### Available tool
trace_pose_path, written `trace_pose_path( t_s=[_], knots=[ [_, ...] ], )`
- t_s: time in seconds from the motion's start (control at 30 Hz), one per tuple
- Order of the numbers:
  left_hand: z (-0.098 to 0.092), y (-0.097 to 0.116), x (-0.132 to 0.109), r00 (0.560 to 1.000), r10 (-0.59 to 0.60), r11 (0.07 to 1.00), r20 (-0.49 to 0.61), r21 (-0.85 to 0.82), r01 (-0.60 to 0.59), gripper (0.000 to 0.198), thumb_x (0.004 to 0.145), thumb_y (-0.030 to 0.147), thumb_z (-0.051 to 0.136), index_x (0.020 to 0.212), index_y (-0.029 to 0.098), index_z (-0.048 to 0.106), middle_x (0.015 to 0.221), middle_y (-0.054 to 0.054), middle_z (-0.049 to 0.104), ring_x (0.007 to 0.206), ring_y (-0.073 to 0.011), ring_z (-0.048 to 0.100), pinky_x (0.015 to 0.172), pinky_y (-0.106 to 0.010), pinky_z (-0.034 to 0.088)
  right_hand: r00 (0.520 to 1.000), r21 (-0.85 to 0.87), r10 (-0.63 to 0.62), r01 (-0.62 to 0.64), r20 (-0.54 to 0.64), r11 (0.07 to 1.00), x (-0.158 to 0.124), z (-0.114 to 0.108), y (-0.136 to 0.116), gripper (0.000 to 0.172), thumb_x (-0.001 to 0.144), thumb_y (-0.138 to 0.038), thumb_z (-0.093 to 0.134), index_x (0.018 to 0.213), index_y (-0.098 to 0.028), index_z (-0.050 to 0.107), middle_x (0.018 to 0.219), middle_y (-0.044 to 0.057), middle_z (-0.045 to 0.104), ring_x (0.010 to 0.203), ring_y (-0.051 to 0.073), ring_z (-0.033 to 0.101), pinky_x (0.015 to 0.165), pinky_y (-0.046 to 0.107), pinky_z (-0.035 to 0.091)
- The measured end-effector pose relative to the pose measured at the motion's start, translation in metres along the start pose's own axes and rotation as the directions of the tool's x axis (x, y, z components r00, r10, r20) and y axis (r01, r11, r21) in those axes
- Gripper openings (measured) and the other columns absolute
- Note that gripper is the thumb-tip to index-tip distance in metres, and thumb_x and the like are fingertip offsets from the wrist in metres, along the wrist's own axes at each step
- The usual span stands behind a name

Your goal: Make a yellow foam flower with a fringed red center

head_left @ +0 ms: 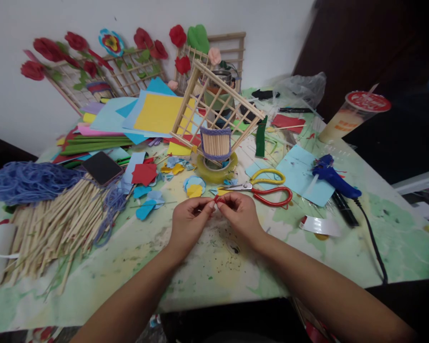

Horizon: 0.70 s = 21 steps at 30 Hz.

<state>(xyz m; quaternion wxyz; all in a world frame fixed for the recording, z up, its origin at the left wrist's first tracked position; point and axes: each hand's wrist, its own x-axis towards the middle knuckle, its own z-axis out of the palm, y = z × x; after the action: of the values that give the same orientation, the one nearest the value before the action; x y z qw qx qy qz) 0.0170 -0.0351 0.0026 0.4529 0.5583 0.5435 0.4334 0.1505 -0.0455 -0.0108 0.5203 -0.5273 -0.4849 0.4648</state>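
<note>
Small centre piece [219,198] is red. Red-and-yellow scissors [250,186]. Right: blue glue gun [338,177], black cord [371,232]. Left: purple-blue yarn [32,181], black phone [102,167]. Tape roll [224,176] yellow-green. Far left: red paper flowers [49,49]. Tablecloth [200,281] is mottled green, yellow, white.

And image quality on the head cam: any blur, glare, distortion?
All in the head view: red piece pinched by left hand and right hand looks soft, details unreadable; cup leans outward, probably wide-angle stretch; silver strip shows glare; upper right corner nearly black.

Left forearm [132,293] and right forearm [318,281] slanted inward; the left hand [189,221] and right hand [243,216] nearly met, thumbs [206,213] and forefingers [199,202] pinched; wrists [172,251] stood apart.
</note>
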Motion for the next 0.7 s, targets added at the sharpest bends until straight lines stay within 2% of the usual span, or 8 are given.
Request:
trace_pose_path(
  t_s=[0.7],
  knots=[
    [-0.0021,-0.0019,0.0013,1.0,-0.007,0.999,0.025,0.054,0.005,0.018,0.065,0.028,0.072,0.078,0.015,0.071,0.069,-0.004,0.07,0.058,-0.0118,0.06,0.057,-0.023,0.049,1.0,-0.03,-0.009,0.009,0.003,1.0,-0.0028,-0.0021,-0.0022,0.01,0.069,-0.025,0.057,0.066,-0.015,0.059,0.063,0.002,0.058,0.058,0.012,0.051,0.06,0.027,0.043]
  ],
)
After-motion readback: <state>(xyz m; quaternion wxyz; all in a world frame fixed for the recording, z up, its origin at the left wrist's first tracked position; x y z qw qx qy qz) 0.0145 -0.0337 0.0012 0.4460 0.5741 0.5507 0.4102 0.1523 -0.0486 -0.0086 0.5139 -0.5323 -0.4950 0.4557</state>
